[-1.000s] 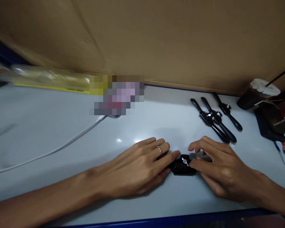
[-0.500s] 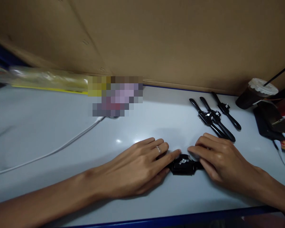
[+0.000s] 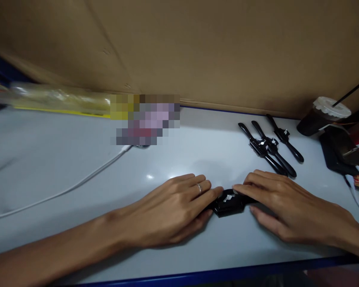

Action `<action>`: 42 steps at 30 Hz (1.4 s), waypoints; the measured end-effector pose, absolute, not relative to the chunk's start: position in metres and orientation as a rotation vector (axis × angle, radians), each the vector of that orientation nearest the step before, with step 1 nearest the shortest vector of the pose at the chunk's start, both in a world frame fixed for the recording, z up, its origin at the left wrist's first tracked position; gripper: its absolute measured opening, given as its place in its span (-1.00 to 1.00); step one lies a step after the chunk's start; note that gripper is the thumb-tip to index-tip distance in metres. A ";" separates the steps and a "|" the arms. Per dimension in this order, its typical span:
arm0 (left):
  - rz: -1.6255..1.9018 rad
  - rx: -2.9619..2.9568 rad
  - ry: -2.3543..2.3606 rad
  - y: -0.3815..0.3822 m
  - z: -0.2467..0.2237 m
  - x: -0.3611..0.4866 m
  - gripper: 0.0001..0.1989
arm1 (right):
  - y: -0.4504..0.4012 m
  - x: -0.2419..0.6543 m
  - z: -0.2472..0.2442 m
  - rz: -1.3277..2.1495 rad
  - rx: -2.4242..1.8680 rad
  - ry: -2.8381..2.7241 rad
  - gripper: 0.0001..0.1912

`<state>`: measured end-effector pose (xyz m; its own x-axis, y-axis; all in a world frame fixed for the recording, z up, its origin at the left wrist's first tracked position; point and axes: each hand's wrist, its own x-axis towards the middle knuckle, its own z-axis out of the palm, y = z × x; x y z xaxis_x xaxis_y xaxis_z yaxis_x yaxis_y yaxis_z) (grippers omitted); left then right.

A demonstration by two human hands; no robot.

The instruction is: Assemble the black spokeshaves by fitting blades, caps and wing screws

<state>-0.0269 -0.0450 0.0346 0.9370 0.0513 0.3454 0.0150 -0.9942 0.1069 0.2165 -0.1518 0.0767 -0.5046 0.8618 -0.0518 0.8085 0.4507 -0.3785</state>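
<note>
Dim light, glare spots [image 3: 150, 176] on the grey tabletop [image 3: 65, 159], soft shadows, pixelated patch [image 3: 148, 121]

a white table [image 3: 77, 153] holds black tools [image 3: 273, 146], cable [image 3: 103, 164], cup [image 3: 316, 115].

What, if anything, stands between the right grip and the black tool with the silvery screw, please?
Nothing visible does. The right grip is at the right end of the black tool, its fingers over that side; the left grip is at the other end. The three similar tools lie farther back, not between.
</note>
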 end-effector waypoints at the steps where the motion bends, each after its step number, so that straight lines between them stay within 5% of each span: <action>1: 0.529 2.988 0.049 -0.044 0.035 -0.027 -0.76 | -0.152 0.217 0.078 0.539 -1.483 -2.555 -0.69; 19: 0.502 2.990 0.033 -0.042 0.035 -0.026 -0.77 | -0.152 0.215 0.070 0.412 -1.477 -2.620 -0.63; 42: 0.530 3.050 -0.046 -0.041 0.035 -0.028 -0.80 | -0.154 0.215 0.071 0.401 -1.532 -2.628 -0.81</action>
